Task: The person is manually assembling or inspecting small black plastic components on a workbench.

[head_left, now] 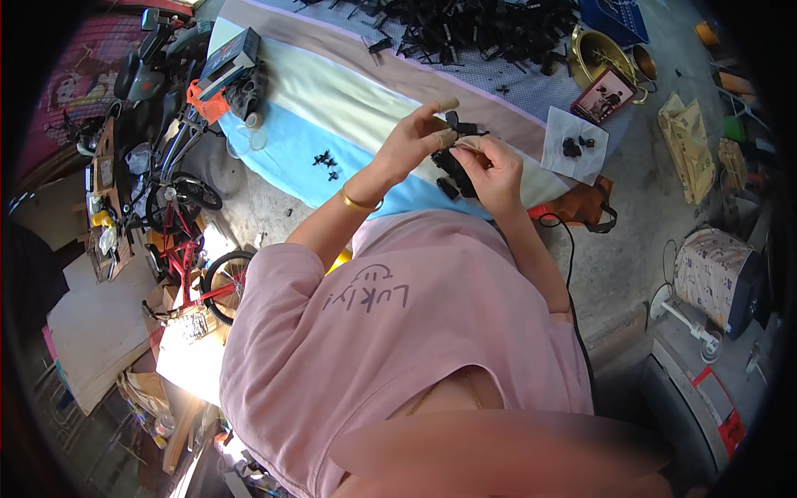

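**Gently now: a small black clip-like piece (470,129) sits between two hands**

Up close, I see the piece by the fingertips, above a clump of black parts (453,176) near the lap. It looks like hard plastic, so I think it is very light and stiff. Its shiny side may be slippery, and thin bits could snap if squeezed hard. I would pinch it by its thick, blocky end, softly, with finger and thumb.

The left hand (413,143) has its pointer finger and thumb curled by the piece; I can't tell if they squeeze it. The right hand (493,170) has its finger and thumb close together just below; I can't tell what they pinch. Some fingers wear tan covers (448,104), which may help them grip.

Farther out, tiny black bits (325,158) lie on the striped cloth (357,104). More rest on white paper (558,160), near a phone (604,96). A big black heap (465,29) lies past the hands.
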`<state>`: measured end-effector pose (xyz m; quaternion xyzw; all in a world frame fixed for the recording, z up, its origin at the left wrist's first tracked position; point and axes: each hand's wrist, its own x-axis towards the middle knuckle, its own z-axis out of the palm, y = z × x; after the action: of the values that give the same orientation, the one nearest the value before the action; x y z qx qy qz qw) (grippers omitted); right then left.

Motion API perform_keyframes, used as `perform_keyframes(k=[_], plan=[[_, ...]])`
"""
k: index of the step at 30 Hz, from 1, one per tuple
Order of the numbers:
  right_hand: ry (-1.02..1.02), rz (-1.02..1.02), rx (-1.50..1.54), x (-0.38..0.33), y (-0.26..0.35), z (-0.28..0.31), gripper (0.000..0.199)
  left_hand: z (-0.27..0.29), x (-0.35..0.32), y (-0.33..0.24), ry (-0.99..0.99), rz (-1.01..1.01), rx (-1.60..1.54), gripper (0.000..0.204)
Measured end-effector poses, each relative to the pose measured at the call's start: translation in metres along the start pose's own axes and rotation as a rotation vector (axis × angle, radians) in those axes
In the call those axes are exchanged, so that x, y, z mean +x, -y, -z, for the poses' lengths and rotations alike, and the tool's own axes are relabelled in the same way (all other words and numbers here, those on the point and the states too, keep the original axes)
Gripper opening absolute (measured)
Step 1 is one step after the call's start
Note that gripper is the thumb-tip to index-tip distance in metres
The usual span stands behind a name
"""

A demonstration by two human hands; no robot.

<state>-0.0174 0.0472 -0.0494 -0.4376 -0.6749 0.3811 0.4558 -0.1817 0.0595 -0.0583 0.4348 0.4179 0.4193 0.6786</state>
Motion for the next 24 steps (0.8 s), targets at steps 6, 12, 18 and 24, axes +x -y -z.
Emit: perform_keyframes(k=[6, 12, 18, 24], plan=[[0.005, -0.165, 0.098, -0.011, 0.001, 0.002, 0.011, -0.014, -0.012, -0.007, 0.11, -0.122, -0.007, 0.047], [-0.018, -0.392, 0.388, -0.008, 0.007, 0.007, 0.014, -0.023, -0.021, -0.018, 0.158, -0.134, -0.019, 0.047], [0.081, -0.716, 0.756, -0.005, 0.011, 0.02, 0.011, -0.027, -0.022, -0.019, 0.123, -0.089, 0.166, 0.043], [0.129, -0.565, 0.501, -0.005, 0.015, 0.016, 0.015, -0.026, -0.02, -0.012, 0.047, -0.089, 0.024, 0.037]])
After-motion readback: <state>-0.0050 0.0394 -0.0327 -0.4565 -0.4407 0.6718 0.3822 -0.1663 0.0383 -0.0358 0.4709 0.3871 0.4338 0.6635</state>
